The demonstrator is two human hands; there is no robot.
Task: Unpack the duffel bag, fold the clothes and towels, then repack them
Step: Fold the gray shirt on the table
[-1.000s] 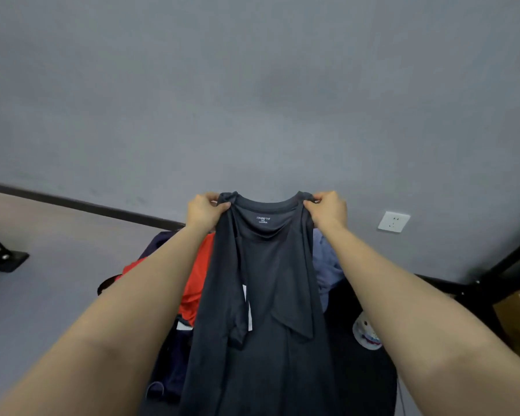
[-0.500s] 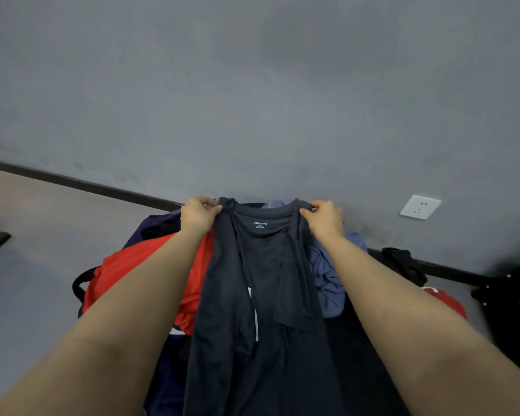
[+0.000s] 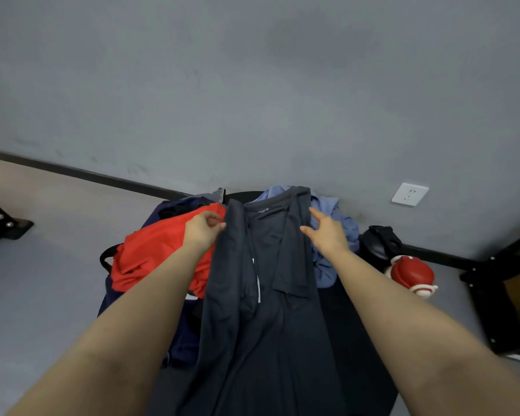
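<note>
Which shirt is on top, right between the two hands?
The dark grey T-shirt. It lies spread flat over the pile between the left hand and the right hand, while the red garment and the light blue shirt sit crumpled beside it.

Only print in view: small pale neck label inside the collar of the dark grey cotton T-shirt (image 3: 264, 265), a couple of short lines, too small and blurred to read. White plastic wall socket (image 3: 409, 194) shows slot holes only, no lettering. Red-and-white round object (image 3: 412, 274) on the floor has no legible marking. Nothing readable anywhere.
</note>
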